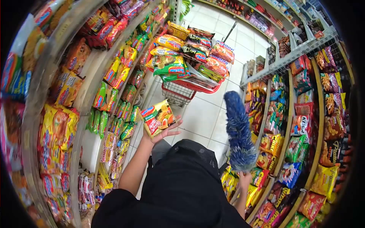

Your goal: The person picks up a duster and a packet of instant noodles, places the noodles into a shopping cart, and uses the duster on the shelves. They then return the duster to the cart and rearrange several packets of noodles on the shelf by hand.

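Observation:
A packet of instant noodles (pixel 158 118), yellow and red with a picture of food on it, rests in my left hand (pixel 165 133). Its thumb side lies behind the packet, and several fingers stretch out past the packet's lower right edge. On the other side of my body, my right hand (pixel 244 178) is closed around the handle end of a fluffy blue duster (pixel 240 131). The duster points forward, its bristles fading to a greyish tone near my hand. My right fingers are partly hidden.
Shelves of noodle packets (pixel 59 127) line my left side. On my right stand racks of snack bags (pixel 300 148). Ahead, a red-rimmed shopping cart (pixel 197 86) is piled with noodle packs (pixel 167 41). White floor tiles (pixel 203 117) run along the aisle.

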`<act>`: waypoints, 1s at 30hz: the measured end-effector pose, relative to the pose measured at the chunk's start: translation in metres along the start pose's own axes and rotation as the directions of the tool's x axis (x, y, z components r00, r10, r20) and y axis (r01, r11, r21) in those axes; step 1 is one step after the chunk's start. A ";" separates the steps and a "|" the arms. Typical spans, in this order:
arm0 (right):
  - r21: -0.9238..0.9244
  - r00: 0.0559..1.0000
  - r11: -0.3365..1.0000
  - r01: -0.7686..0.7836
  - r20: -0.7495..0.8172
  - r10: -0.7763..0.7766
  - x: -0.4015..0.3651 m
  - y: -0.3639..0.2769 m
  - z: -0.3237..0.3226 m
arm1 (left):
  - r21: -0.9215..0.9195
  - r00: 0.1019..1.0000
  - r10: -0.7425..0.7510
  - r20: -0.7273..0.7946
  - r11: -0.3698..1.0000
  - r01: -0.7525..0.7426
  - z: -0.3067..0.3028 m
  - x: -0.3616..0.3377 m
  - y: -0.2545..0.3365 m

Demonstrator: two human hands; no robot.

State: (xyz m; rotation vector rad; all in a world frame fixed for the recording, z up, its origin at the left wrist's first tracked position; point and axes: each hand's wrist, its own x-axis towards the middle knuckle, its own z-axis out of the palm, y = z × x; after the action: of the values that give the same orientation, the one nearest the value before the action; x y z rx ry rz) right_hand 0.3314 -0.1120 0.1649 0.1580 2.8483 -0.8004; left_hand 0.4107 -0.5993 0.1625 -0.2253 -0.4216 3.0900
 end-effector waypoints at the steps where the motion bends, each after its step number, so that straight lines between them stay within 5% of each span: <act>1: -0.069 0.995 0.998 -0.006 0.097 0.013 0.008 0.003 -0.021 | 0.081 0.999 0.038 -0.016 0.996 -0.037 -0.003 -0.003 -0.004; 3: -0.070 0.972 0.992 0.107 0.218 -0.089 0.021 -0.005 -0.059 | 0.214 0.989 0.144 -0.046 0.968 -0.131 -0.027 -0.018 -0.012; 7: -0.075 0.848 0.918 0.389 0.419 -0.325 0.046 -0.043 -0.108 | 0.185 0.903 0.428 -0.047 0.892 -0.413 -0.048 -0.048 -0.048; 10: -0.118 0.763 0.870 0.478 0.547 -0.345 0.081 -0.047 -0.107 | 0.106 0.809 0.587 -0.028 0.806 -0.582 -0.055 -0.081 -0.072; 15: 0.093 0.566 0.722 0.686 0.555 -0.610 0.084 -0.129 -0.082 | 0.237 0.621 0.781 0.065 0.592 -0.770 -0.056 -0.143 -0.101; 17: 0.122 0.344 0.456 0.882 0.494 -0.798 0.089 -0.149 -0.060 | 0.195 0.513 0.857 0.054 0.495 -0.847 -0.067 -0.167 -0.108; 18: 0.174 0.371 0.554 0.814 0.579 -0.726 0.068 -0.184 -0.061 | 0.208 0.466 0.883 0.054 0.447 -0.870 -0.065 -0.176 -0.113; 21: 0.275 0.153 0.384 0.882 0.603 -0.783 0.040 -0.227 -0.043 | 0.190 0.319 0.947 -0.039 0.321 -0.928 -0.069 -0.190 -0.120; 23: 0.313 -0.037 0.214 0.925 0.635 -0.771 0.039 -0.239 -0.023 | 0.136 0.036 0.998 -0.060 0.044 -0.990 -0.067 -0.198 -0.121; 25: 0.347 -0.146 0.105 0.932 0.623 -0.769 0.028 -0.251 -0.010 | 0.264 -0.119 0.990 -0.073 -0.096 -0.960 -0.068 -0.209 -0.124; 30: 0.415 -0.234 0.045 0.909 0.595 -0.769 0.015 -0.263 -0.006 | 0.326 -0.134 0.986 -0.099 -0.095 -0.941 -0.061 -0.229 -0.148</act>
State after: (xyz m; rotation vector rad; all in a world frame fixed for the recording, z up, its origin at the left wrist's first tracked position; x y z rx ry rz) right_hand 0.2761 -0.3316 0.3000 -2.0086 1.6745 -0.4356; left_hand 0.6455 -0.4488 0.1760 -1.9658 0.2444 4.2424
